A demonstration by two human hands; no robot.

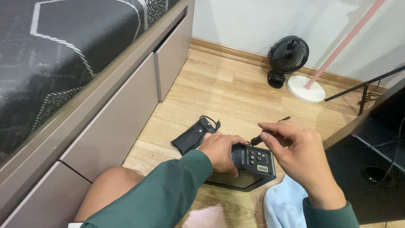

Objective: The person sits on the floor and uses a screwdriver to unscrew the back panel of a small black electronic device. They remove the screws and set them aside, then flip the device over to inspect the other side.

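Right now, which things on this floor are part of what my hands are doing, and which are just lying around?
In hand:
left hand steadying the small black box
right hand pinching a black cable plug

Lying about:
black pouch
black fan
pink lamp stand
blue cloth

This is a bedroom in a home. A bed with a dark patterned cover and grey storage drawers built beneath it runs along the left. The wooden laminate floor meets a plain white wall at a skirting board, where a small black fan and a pink-stemmed floor lamp stand.
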